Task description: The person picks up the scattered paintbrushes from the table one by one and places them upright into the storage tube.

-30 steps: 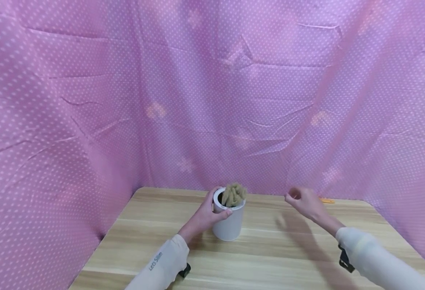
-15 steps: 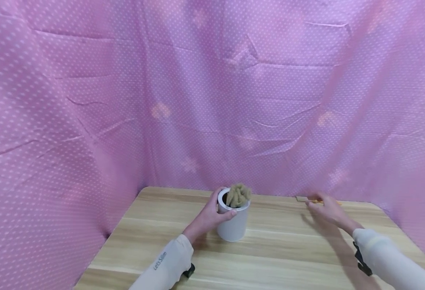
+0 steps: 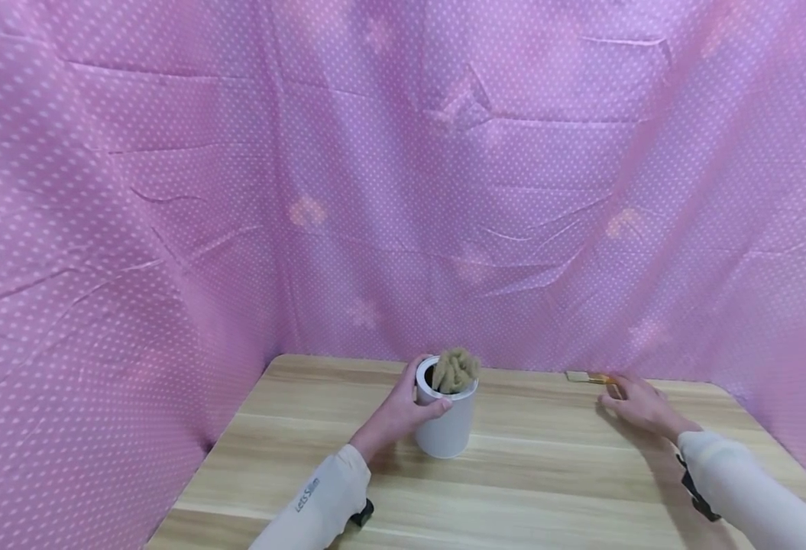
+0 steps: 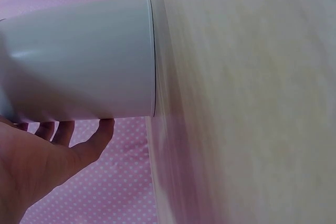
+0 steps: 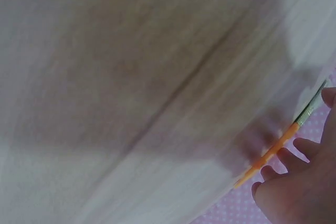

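Left hand (image 3: 397,416): fingers and thumb curled round the upper wall of the white cylindrical container (image 3: 448,424), gripping it.
White cylindrical container: upright on the wooden table (image 3: 526,489), near the far edge, centre.
Tan fuzzy bundle (image 3: 454,370): inside the container, protruding above its rim.
Right hand (image 3: 639,409): lowered at the far right of the table, fingertips at the orange-handled brush (image 3: 591,377); whether they pinch it cannot be told.
Orange-handled brush: lying flat along the far table edge, close against the pink dotted cloth (image 3: 403,183).
Sleeves: light-coloured, on both forearms.
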The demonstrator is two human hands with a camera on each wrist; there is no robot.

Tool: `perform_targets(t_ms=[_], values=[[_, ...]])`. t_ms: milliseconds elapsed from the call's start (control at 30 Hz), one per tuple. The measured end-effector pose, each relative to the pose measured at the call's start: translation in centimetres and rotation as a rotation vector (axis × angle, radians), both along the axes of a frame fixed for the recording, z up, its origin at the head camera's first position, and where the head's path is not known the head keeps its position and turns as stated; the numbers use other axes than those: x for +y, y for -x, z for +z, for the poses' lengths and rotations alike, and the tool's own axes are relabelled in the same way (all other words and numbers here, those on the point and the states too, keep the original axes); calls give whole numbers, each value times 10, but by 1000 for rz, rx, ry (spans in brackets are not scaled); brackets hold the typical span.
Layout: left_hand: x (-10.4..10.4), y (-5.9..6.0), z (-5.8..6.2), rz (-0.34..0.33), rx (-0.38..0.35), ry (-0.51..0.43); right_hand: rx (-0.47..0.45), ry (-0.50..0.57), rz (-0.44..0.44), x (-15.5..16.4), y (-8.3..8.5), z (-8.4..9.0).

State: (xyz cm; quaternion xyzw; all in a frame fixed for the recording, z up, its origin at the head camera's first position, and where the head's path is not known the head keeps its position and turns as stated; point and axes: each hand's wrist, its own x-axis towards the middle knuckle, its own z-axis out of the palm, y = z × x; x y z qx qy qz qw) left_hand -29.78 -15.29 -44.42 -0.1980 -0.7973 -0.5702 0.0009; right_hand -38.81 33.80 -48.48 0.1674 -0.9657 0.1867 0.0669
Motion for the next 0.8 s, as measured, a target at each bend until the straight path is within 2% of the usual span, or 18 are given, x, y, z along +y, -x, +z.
perform_targets(t_ms=[167, 300, 433, 633, 800], values=[[2, -1, 0, -3, -7, -3, 82, -29, 3, 2, 2, -4], [2, -2, 0, -4, -9, -9, 166, -78, 38, 2, 3, -5], [2, -1, -1, -10, -3, -21, 233, -72, 89, 0, 3, -5], [1, -1, -1, -8, -2, -10, 254, -23, 148, -3, 1, -5], [1, -2, 0, -8, -2, -3, 283, -30, 175, -4, -4, -5]])
